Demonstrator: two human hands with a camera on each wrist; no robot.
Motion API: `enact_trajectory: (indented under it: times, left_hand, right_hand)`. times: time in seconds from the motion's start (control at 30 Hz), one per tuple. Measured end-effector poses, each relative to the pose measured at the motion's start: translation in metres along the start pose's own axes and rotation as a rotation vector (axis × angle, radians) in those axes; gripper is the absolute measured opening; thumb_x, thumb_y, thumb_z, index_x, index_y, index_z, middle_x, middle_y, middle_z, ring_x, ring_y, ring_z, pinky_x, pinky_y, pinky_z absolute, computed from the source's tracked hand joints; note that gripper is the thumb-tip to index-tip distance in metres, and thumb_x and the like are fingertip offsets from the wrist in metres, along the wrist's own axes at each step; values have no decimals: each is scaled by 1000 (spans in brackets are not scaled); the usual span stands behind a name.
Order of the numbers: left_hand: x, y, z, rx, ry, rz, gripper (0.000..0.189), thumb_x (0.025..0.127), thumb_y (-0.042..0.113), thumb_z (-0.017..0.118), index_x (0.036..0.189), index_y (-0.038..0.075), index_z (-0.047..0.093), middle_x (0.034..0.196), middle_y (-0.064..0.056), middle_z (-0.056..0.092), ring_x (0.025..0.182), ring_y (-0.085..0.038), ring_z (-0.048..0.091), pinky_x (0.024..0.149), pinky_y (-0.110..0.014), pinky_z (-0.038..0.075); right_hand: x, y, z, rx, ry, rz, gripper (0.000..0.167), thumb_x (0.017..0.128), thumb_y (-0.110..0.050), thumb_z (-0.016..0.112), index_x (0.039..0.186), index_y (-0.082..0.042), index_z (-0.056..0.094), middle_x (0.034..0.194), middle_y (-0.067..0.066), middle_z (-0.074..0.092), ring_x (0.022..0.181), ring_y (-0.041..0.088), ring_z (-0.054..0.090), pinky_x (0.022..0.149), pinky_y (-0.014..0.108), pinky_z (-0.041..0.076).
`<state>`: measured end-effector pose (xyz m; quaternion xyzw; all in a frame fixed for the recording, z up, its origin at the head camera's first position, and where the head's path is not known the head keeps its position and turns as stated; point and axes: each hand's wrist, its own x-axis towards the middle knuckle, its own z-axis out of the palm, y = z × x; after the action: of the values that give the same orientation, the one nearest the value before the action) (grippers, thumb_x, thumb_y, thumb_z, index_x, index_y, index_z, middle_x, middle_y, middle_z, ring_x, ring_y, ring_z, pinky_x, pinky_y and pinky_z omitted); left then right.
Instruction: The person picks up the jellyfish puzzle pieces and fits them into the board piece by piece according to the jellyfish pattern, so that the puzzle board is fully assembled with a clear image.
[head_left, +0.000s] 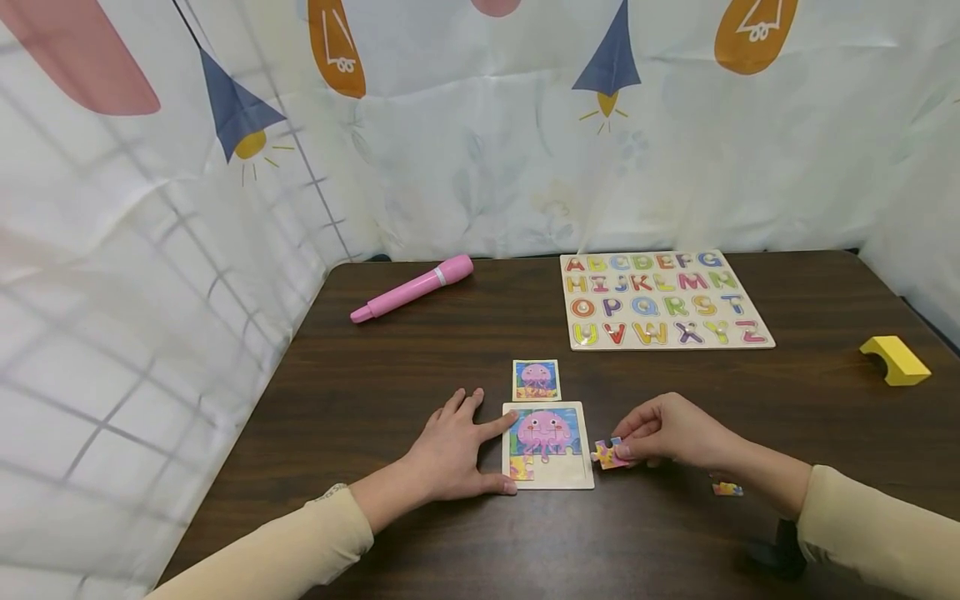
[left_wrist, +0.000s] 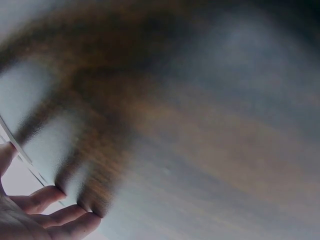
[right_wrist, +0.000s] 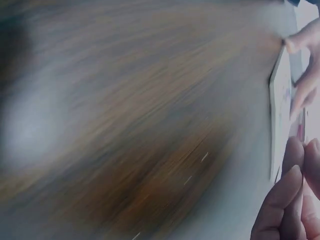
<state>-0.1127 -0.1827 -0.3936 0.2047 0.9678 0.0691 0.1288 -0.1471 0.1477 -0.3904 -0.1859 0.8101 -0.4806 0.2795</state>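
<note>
A small jigsaw board point(head_left: 562, 477) with a pink jellyfish picture lies on the dark wooden table. Its upper part is filled, one yellow piece point(head_left: 521, 468) sits at the lower left, and the lower right shows bare board. With fingers spread, my left hand point(head_left: 453, 454) rests on the table, index finger on the board's upper left and thumb at its lower left edge. Just right of the board, my right hand point(head_left: 675, 429) pinches a pink-and-yellow puzzle piece point(head_left: 609, 456) between thumb and fingers. That piece is hidden behind the fingertips point(right_wrist: 295, 175) in the right wrist view.
Above the board lies a matching jellyfish card point(head_left: 536, 380). Another loose puzzle piece point(head_left: 727, 489) lies below my right forearm. Farther back are a pink marker-shaped stick point(head_left: 412, 289) and an alphabet peg board point(head_left: 667, 300). A yellow arch block point(head_left: 896, 361) stands at the right.
</note>
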Motion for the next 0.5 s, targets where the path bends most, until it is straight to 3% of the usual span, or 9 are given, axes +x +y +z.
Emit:
enact_trajectory:
  times: [0.5]
  left_hand:
    - [0, 0, -1, -13, -9, -9, 90, 78, 76, 71, 155, 36, 45, 164, -23, 33, 151, -50, 28, 113, -65, 38]
  right_hand:
    - [31, -29, 41, 85, -68, 97, 19, 91, -19, 78, 88, 0, 77, 74, 10, 78, 66, 7, 72, 54, 21, 50]
